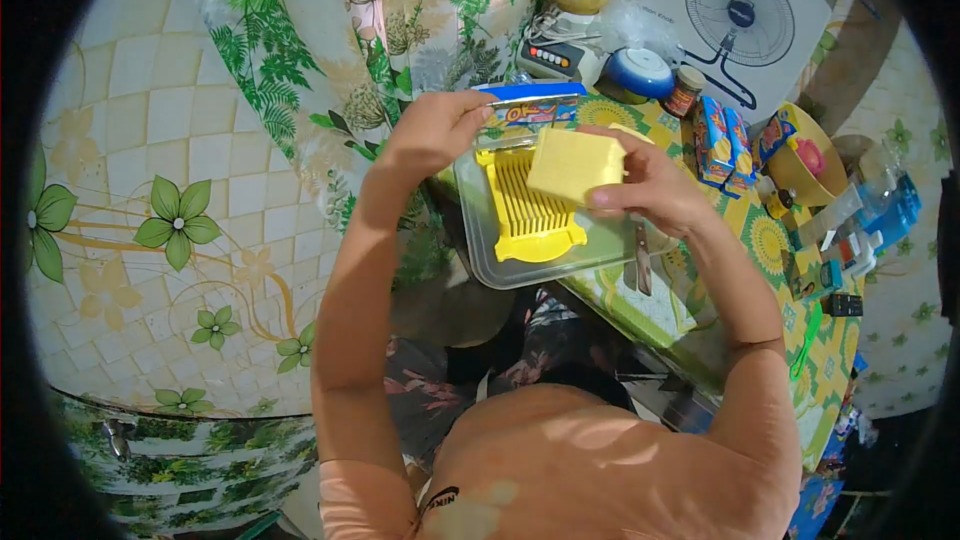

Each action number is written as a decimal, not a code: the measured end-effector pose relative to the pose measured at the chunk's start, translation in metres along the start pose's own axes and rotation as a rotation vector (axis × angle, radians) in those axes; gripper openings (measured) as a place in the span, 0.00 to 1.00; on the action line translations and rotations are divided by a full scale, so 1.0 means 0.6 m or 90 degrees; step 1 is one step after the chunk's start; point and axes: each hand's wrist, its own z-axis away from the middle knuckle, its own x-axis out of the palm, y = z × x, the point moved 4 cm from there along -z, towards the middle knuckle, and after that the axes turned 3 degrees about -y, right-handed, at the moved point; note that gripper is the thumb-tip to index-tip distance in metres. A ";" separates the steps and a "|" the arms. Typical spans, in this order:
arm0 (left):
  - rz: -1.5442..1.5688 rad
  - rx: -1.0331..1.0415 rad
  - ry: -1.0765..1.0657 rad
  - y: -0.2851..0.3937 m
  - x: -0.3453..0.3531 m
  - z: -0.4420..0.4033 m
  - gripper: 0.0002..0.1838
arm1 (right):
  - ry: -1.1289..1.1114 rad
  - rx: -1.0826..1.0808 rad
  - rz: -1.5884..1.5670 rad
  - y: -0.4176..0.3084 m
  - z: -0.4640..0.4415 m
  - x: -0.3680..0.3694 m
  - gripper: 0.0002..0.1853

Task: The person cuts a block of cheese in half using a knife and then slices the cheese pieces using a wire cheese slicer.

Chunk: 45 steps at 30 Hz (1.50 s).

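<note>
My right hand (660, 185) is closed around a yellow block of cheese (575, 165), thumb on its near side and fingers behind it. My left hand (440, 135) pinches the end of a blue printed wrapper (540, 112), just beyond the block. Below the block, a yellow slicer with parallel slots (535, 240) rests in a clear plastic tray (485, 265); the block hides part of its upper right. A knife with a brown handle (643, 265) lies at the tray's right side, under my right forearm.
Several blue printed packs (715, 145) stand right of my right hand, near a yellow bowl (825, 175). A small jar (684, 90), a blue-and-white round object (640, 73) and a blender (560, 50) stand at the back, before a fan box (740, 20). A patterned curtain (300, 30) hangs at left.
</note>
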 end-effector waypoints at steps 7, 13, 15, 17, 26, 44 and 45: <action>-0.031 -0.031 -0.057 0.006 -0.012 -0.011 0.16 | 0.029 -0.120 0.264 0.068 -0.065 0.011 0.45; -0.002 -0.015 -0.042 -0.001 -0.006 -0.008 0.15 | 0.091 -0.209 0.465 0.084 -0.081 0.034 0.44; -0.013 -0.011 -0.037 0.002 -0.008 -0.008 0.15 | 0.111 -0.218 0.507 0.086 -0.080 0.041 0.43; -0.009 -0.010 -0.037 0.002 -0.008 -0.008 0.15 | 0.127 -0.210 0.513 0.085 -0.078 0.047 0.43; -0.007 -0.024 -0.027 0.003 -0.007 -0.007 0.15 | 0.168 -0.245 0.558 0.100 -0.085 0.051 0.43; 0.008 -0.020 -0.057 0.005 -0.007 0.002 0.17 | 0.161 -0.248 0.620 0.109 -0.080 0.061 0.43; 0.012 -0.023 -0.061 0.005 -0.006 0.002 0.17 | 0.161 -0.246 0.622 0.110 -0.080 0.062 0.43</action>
